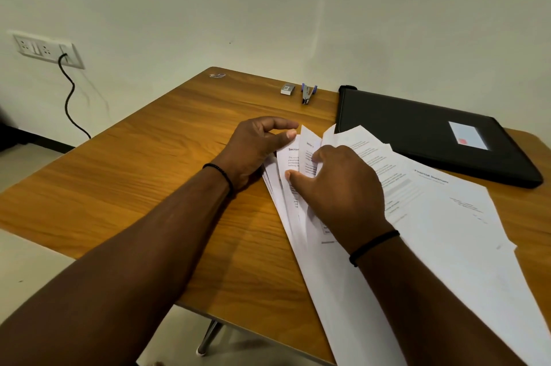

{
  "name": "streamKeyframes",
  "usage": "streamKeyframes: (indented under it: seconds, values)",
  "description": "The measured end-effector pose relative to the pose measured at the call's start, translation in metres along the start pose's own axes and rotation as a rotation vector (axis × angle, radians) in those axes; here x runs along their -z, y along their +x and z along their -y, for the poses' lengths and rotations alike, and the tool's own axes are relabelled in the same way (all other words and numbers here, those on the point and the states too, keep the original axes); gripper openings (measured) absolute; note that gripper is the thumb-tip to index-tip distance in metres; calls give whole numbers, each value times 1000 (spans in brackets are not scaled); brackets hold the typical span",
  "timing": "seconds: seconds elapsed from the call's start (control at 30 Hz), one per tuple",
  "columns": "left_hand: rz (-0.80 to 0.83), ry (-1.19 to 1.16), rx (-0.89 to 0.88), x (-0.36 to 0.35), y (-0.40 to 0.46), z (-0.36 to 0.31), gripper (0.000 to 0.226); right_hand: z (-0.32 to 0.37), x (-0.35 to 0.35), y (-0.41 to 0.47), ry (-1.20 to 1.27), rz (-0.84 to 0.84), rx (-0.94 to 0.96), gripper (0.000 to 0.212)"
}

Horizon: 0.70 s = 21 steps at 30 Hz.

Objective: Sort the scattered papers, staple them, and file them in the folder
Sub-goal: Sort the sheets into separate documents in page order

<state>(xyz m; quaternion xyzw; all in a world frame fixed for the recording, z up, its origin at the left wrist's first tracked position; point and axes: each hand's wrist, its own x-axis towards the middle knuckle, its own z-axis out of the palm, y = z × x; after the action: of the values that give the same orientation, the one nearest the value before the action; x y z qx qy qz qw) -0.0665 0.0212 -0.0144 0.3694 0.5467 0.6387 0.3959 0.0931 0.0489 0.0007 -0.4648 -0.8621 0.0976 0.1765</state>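
A fanned spread of white printed papers [432, 216] lies across the right half of the wooden table [149, 172]. My left hand [256, 148] pinches the top corner of the leftmost sheets between thumb and forefinger. My right hand [337, 189] lies on the middle of the fan, its fingers curled into the sheets and lifting their edges. A closed black folder [417, 130] with a white label lies at the back right, its near edge under the papers' tips. A blue-handled stapler [308, 93] lies at the table's far edge, left of the folder.
A small grey staple box [287, 89] sits next to the stapler. A small sticker [217, 75] marks the far left corner of the table. A wall socket [44, 49] with a black cable hangs at the left. The table's near edge runs below my forearms.
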Motion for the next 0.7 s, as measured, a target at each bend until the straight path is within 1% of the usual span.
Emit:
streamKeyframes:
  seconds: [0.13,0.17,0.3,0.4,0.53,0.7]
  values:
    - [14,-19,34,3,1,-1,30,-4,-1,2,35,-75,-29,34]
    - [14,-13,43,3,1,-2,29,-6,-1,3,46,-101,-37,31]
    - [19,-16,77,7,2,-3,31,-14,-2,6,86,-139,-86,28]
    - [26,1,81,8,3,-2,32,-16,-1,7,82,-142,-80,26]
    - [38,51,15,4,2,0,29,-12,-2,5,77,-114,-42,25]
    - [113,102,0,2,-4,-6,41,-11,0,3,67,-85,-32,26]
